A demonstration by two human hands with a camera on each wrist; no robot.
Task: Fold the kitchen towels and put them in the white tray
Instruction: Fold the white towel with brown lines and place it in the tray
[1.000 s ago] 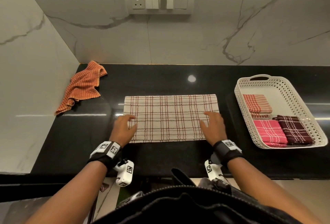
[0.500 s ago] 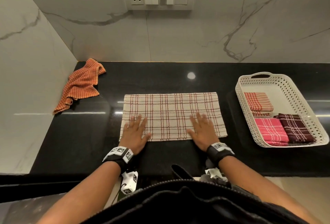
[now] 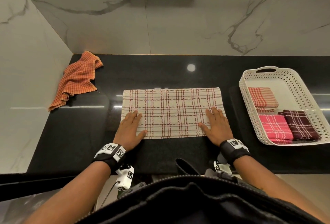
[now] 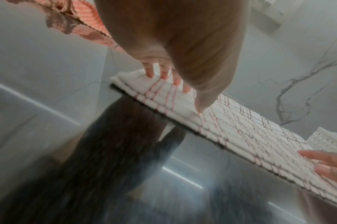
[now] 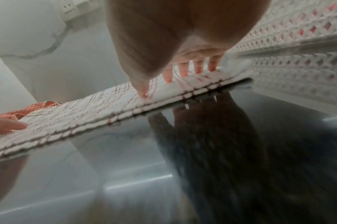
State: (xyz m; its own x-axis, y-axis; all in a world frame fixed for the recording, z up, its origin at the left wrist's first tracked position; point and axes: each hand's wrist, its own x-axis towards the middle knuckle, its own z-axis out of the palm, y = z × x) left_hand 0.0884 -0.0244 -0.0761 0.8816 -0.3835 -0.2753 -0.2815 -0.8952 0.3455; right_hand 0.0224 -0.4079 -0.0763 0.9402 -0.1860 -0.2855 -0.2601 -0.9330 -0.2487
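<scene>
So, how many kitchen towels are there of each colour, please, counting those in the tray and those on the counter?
Cream towel with red checks, under both hands on the black counter: 1
Orange checked towel, crumpled: 1
Light red checked towel, folded in the white perforated tray: 1
Pink checked towel, folded in tray: 1
Dark maroon checked towel, folded in tray: 1
Total: 5

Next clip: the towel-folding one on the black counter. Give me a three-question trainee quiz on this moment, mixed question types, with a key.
1. True or false: the left hand and right hand both press flat on the cream plaid towel.
2. How many folded towels lie in the white tray? A) two B) three C) four
3. Fill in: the orange towel lies crumpled at the counter's far ____ corner.

Key: 1 true; 2 B; 3 left.
</scene>
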